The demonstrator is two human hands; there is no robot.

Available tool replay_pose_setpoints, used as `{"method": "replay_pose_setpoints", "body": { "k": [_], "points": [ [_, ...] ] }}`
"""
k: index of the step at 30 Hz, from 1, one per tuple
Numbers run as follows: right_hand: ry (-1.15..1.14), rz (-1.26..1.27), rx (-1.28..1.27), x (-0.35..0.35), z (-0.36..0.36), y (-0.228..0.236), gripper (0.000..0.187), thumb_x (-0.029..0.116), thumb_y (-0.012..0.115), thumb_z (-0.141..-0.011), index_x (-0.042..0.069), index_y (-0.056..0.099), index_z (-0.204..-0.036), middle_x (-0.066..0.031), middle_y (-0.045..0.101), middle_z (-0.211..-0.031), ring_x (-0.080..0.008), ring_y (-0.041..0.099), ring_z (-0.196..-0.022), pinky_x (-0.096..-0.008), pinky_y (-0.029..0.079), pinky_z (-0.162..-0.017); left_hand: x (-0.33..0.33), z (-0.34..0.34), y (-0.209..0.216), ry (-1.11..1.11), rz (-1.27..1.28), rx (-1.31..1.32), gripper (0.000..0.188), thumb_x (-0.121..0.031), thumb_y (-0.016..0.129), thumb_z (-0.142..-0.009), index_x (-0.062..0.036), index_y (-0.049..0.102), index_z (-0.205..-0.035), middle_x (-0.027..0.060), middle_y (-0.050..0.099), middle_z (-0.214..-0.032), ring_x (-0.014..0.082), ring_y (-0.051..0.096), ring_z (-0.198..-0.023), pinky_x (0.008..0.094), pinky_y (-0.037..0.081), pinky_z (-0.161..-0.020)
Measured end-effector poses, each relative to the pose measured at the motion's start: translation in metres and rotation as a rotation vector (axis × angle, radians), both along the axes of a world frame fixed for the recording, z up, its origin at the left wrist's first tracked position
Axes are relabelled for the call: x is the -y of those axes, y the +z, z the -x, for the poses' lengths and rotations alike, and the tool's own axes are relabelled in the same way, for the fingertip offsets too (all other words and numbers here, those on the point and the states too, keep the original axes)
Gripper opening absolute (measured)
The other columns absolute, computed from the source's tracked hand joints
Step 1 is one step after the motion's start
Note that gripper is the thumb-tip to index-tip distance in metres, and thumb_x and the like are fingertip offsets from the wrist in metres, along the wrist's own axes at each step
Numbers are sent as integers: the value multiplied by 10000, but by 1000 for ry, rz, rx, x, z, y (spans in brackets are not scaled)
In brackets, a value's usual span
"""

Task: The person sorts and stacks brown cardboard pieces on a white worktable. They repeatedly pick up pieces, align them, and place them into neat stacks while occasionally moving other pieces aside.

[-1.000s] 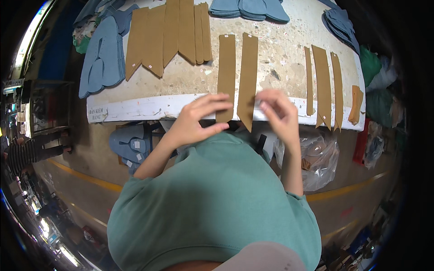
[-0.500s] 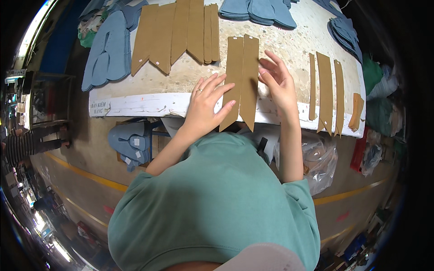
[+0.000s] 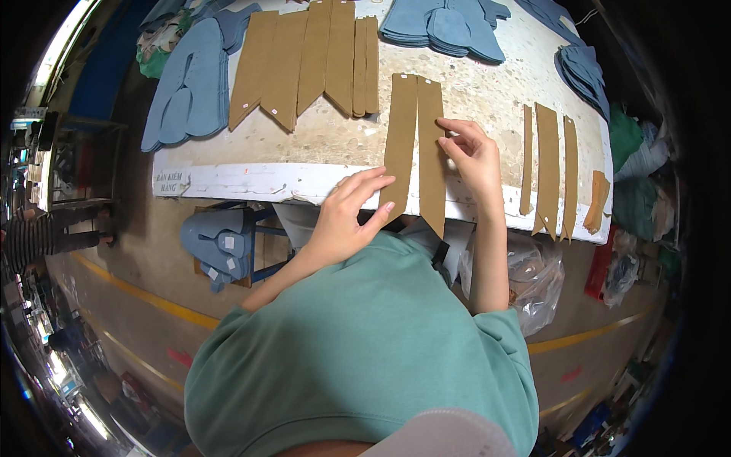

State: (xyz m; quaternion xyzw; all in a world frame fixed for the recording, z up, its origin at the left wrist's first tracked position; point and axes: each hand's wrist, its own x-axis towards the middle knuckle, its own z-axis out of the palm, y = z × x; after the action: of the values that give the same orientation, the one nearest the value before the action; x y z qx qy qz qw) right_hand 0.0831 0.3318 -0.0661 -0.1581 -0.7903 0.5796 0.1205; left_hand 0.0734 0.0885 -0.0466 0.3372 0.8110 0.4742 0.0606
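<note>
Two tan-brown strips with slanted near ends lie side by side in front of me, a narrow gap between them. My left hand (image 3: 354,213) is open at the near part of the left strip (image 3: 401,145), its fingertips on that strip's left edge. At the right strip (image 3: 431,164), my right hand (image 3: 474,156) is curved, with thumb and index fingertip apart on its right edge. I cannot see anything gripped in it. Both strips' pointed ends reach past the table's near edge, and small white labels show at their far ends.
The pale, worn table (image 3: 487,99) carries stacked brown strips (image 3: 266,72) and blue pieces (image 3: 186,91) at left. More blue stacks (image 3: 438,30) lie at the back. Separate brown strips (image 3: 547,167) lie at right. Below are blue pieces (image 3: 217,240) and a clear plastic bag (image 3: 537,282).
The gap between the two strips has widened. My right hand has come down onto the right strip's edge. My left hand has shifted slightly nearer, and the view has moved a little.
</note>
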Motion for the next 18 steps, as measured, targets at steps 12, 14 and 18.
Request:
{"method": "replay_pose_setpoints", "body": {
  "k": [12,14,18],
  "points": [
    [-45,-510,-38,24,5,25,279,61,707,-777,30,696,-1054,-95,550,-891,-216,589,-764,-306,517,-697,31,50,17,152,28,-15,233,-73,664,-850,-52,677,-1081,107,681,-1065,218,663,-971,316,521,-869],
    [-12,-488,-48,27,17,40,257,99,701,-788,29,698,-1035,-109,581,-900,-265,610,-795,-357,511,-769,56,90,26,332,53,-141,179,-98,631,-889,-53,688,-1053,83,697,-973,176,663,-850,284,523,-756],
    [245,-552,-257,55,65,61,208,123,681,-800,15,694,-978,-151,629,-905,-305,642,-857,-393,521,-778,96,164,43,461,396,-428,210,-173,664,-860,-60,688,-1035,86,695,-988,242,642,-922,326,503,-826]
  ]
}}
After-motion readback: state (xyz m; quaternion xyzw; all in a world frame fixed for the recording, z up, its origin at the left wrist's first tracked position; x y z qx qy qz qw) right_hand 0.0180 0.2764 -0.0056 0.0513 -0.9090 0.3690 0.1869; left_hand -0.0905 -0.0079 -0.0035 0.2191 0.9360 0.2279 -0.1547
